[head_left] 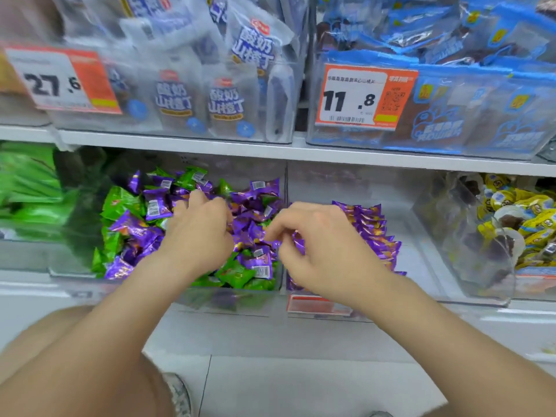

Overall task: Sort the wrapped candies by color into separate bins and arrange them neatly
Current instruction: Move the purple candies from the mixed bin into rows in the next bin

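Nearest: bare knee (pixel 75 356) and a mottled shoe (pixel 180 392) over pale floor tiles (pixel 301 371). Both forearms reach fwd to the lower shelf.

L hand (pixel 195 233): grip curled, knuckles up, fingertips buried in the mixed bin (pixel 228 299). Can't tell if it holds anything.

R hand (pixel 319 245): grip half curled, forefinger and thumb close together, over the divider btwn the mixed bin and the sorted bin (pixel 421 236). A purple wrapper (pixel 298 242) shows just under the fingers. Can't tell if it is pinched or only lying beneath.

Both bins are clear, hard plastic w/ straight walls. The mixed bin has a loose heap of purple candies (pixel 255 188) and green candies (pixel 117 203): small, puffy, shiny foil pillows w/ crimped ends, some showing white barcode patches. In the sorted bin a purple row (pixel 376 233) stands on edge, packed side by side, serrated ends up.

Further R, a tilted clear bin of yellow sweets (pixel 526 212); far L, blurred green packs (pixel 27 182).

Above the white shelf edge (pixel 210 145): frosted white pouches (pixel 225 100), glossy blue pouches (pixel 451 40), orange price tags 27.6 (pixel 60 79) and 11.8 (pixel 358 97).
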Demonstrator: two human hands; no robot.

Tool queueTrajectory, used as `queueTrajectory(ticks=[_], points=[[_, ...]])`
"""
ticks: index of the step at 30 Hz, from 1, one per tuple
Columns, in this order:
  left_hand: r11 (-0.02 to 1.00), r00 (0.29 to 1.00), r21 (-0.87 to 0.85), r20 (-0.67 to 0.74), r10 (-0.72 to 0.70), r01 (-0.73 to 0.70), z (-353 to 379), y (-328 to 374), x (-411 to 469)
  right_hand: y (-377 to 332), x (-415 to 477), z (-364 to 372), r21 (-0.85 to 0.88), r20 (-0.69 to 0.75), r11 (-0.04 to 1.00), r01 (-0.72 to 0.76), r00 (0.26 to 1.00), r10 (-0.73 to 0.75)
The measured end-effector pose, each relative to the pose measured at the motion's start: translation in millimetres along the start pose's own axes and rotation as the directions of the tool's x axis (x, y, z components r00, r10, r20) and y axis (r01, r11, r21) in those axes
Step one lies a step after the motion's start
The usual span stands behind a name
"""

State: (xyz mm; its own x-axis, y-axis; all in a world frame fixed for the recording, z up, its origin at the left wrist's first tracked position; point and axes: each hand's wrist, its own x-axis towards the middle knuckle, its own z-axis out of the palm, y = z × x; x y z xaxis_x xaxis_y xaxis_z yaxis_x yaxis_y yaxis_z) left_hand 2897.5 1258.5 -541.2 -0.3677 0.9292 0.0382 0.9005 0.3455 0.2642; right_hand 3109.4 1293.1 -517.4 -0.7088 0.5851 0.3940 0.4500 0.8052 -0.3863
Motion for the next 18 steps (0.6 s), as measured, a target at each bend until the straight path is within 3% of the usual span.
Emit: queueTrajectory(ticks=[4, 6, 9, 12, 18], points=[[0.993, 0.992, 0.118, 0.128, -0.012, -0.004, -4, -26, 4, -3, 31, 26, -0.377, 0.216, 0.918, 0.123, 0.976, -0.042], [0.989, 0.984, 0.150, 0.174, -0.028, 0.002, -3, -37, 3, -11, 45, 34, -0.462, 0.327, 0.877, 0.132, 0.944, 0.030], [0.986, 0.970, 0.168, 0.240, -0.036, -0.005, -6, -48, 1, -21, 55, 36, -0.512, 0.481, 0.843, 0.165, 0.868, 0.122], [0.998, 0.947, 0.057, 0.320, -0.009, -0.010, -20, -57, -1, -24, 55, 40, -0.533, 0.570, 0.808, 0.249, 0.812, 0.126], [1.000, 0.918, 0.025, 0.396, -0.021, 0.012, -28, -70, -7, -20, 62, 48, -0.520, 0.519, 0.829, 0.207, 0.847, 0.113]])
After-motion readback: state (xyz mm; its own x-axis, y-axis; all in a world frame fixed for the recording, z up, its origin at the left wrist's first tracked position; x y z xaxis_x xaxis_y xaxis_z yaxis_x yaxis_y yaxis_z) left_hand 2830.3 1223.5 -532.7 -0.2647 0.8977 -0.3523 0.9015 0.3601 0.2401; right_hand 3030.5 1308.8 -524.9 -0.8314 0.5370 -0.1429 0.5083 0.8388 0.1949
